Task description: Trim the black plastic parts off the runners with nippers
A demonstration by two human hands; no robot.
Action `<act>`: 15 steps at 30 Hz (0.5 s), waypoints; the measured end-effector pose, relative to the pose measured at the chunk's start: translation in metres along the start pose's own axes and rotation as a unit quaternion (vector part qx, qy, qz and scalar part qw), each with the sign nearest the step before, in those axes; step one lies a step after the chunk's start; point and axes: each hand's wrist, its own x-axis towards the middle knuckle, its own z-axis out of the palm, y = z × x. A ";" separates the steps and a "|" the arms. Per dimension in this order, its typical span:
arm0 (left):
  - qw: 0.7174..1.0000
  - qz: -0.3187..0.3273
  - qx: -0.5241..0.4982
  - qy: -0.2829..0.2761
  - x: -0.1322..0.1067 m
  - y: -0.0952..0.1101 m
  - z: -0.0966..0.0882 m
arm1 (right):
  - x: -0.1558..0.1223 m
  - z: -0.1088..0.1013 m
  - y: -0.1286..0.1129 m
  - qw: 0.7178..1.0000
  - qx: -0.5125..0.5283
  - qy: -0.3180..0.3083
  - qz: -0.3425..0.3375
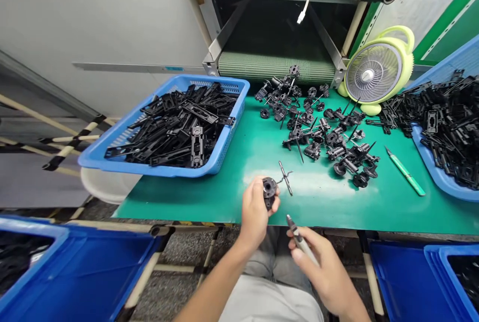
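My left hand [255,212] is closed around a small round black plastic part [269,189] with a thin sprue [285,177] sticking out to the right, held just above the front edge of the green table [232,182]. My right hand [322,268] grips a slim grey knife-like tool [296,233], tip pointing up toward the part, a short way below it. A heap of similar black moulded parts [318,127] lies on the table behind.
A blue basket [164,122] of flat black pieces sits at the left, another blue tray [445,132] of black parts at the right. A green cutter [406,174], a small green fan [376,70] and a conveyor belt [275,66] are behind. Blue bins [82,272] stand below.
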 end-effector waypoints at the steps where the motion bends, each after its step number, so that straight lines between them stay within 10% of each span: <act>1: 1.000 -0.008 -0.005 -0.006 -0.007 -0.001 0.003 | 0.000 0.007 -0.003 1.000 -0.017 0.003 -0.004; 15: 0.997 0.031 0.073 0.009 -0.024 -0.014 0.001 | 0.017 0.021 -0.019 0.998 -0.014 0.050 -0.035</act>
